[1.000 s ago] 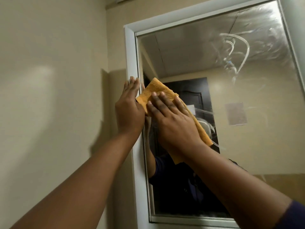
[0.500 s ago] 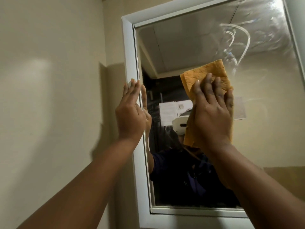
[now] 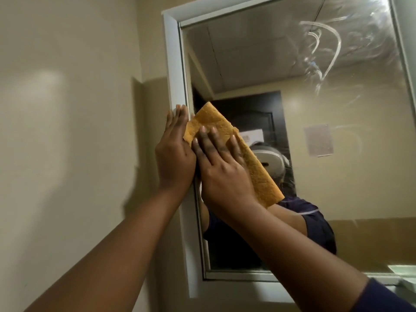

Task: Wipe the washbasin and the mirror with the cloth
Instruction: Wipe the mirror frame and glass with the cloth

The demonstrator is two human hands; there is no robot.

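Cloth: I see the orange cloth (image 3: 245,152) spread flat on the mirror (image 3: 281,70) glass, centre of the frame, just inside the left edge.
Right hand: my right hand (image 3: 221,170) presses the cloth with straight, spread fingers (not gripping it).
Left hand: my left hand (image 3: 175,152) lies flat on the white frame (image 3: 174,64), released, holding nothing, touching the right hand.
Smears: white streaks (image 3: 324,50) on the glass, upper right.
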